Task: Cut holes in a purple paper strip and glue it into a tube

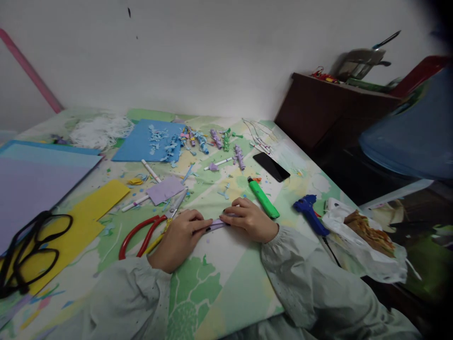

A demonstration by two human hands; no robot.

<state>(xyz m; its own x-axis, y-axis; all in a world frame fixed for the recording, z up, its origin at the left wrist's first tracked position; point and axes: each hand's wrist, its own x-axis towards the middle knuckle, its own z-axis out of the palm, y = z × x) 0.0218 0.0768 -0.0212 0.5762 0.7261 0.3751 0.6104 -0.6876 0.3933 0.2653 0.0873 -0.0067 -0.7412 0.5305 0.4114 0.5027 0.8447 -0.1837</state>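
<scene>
Both my hands rest on the patterned table cover (219, 283), pressing a thin lilac paper strip (216, 224) between them. My left hand (179, 238) pins its left end with the fingertips. My right hand (249, 218) holds the right end, fingers curled over it. Red-handled scissors (148, 227) lie just left of my left hand. A green highlighter (264, 199) lies just beyond my right hand.
A blue glue gun (309, 212), a black phone (271, 166) and a white bag with food (366, 243) lie to the right. Yellow (79, 219), lilac (31, 189) and blue (146, 140) sheets, black scissors (30, 250), pens and paper scraps cover the left and back.
</scene>
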